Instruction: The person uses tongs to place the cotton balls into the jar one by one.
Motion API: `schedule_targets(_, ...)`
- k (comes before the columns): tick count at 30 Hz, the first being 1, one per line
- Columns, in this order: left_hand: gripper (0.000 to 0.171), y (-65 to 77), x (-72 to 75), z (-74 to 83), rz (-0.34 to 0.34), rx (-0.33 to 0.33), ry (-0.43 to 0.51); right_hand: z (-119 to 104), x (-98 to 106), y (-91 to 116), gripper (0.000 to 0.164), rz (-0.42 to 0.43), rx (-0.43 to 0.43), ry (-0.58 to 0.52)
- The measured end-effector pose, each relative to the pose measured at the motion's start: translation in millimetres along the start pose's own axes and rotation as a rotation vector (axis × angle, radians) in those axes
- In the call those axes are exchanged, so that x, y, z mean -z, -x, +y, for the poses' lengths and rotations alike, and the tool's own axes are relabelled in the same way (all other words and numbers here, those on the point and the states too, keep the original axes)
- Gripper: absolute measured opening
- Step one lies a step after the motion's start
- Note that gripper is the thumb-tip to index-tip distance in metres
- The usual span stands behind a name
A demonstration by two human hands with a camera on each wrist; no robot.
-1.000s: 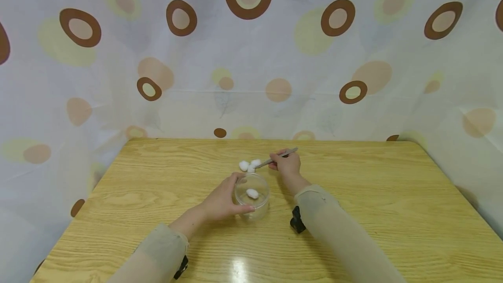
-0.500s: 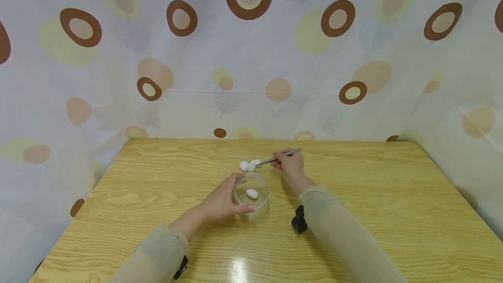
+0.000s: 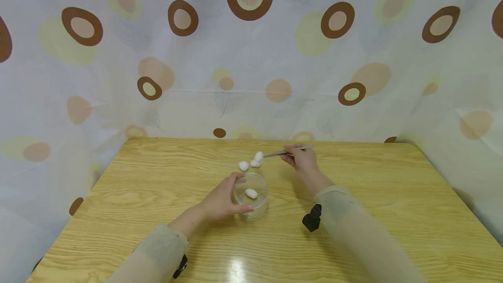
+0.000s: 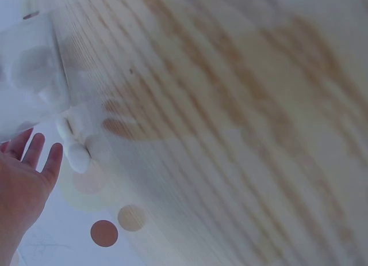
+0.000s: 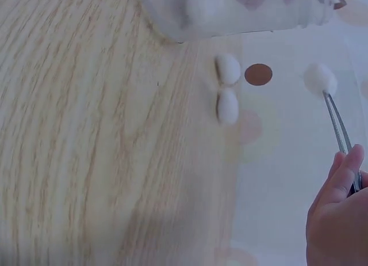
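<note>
My left hand grips a clear round jar, thumb at the near side and fingers round the far side. Inside the jar lies a white cotton ball. My right hand pinches metal tweezers, angled toward the left. Between the tweezer tips is a cotton ball, raised off the table in the right wrist view. Two more cotton balls rest on the wood just beyond the jar, one to the left and one to the right.
A wooden table spreads under both arms. Behind it and along the sides hangs a pale curtain printed with brown and yellow ovals. A black wrist device sits under the right sleeve.
My right hand has moved right with the tweezers, lifting one cotton ball away from the small cluster. The left hand and jar stay nearly where they were.
</note>
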State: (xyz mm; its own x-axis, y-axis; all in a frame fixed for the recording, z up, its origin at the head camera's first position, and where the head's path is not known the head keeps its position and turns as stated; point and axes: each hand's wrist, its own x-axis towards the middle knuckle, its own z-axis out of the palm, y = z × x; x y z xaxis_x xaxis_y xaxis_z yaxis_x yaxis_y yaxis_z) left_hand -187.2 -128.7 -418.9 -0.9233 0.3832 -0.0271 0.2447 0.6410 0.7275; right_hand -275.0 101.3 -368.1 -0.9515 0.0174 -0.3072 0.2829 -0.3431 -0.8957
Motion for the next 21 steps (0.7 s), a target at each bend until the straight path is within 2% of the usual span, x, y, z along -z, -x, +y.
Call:
schedule_targets(9, 0.089, -2.8, -1.6, 0.3, 0.011, 0.005, 0.001, -17.3, 8.5, 16.5, 0.016, -0.075, -0.014, -0.013)
schedule_targets(15, 0.088, -6.9, -2.3, 1.6, 0.015, 0.002, -0.003, -18.3, 13.3, 25.6, 0.018, -0.114, -0.029, 0.015)
schedule_targets(21, 0.089, -8.5, -3.2, 3.1, 0.009, 0.001, 0.003, -10.6, 20.0, 33.6, 0.017, -0.247, 0.044, 0.030)
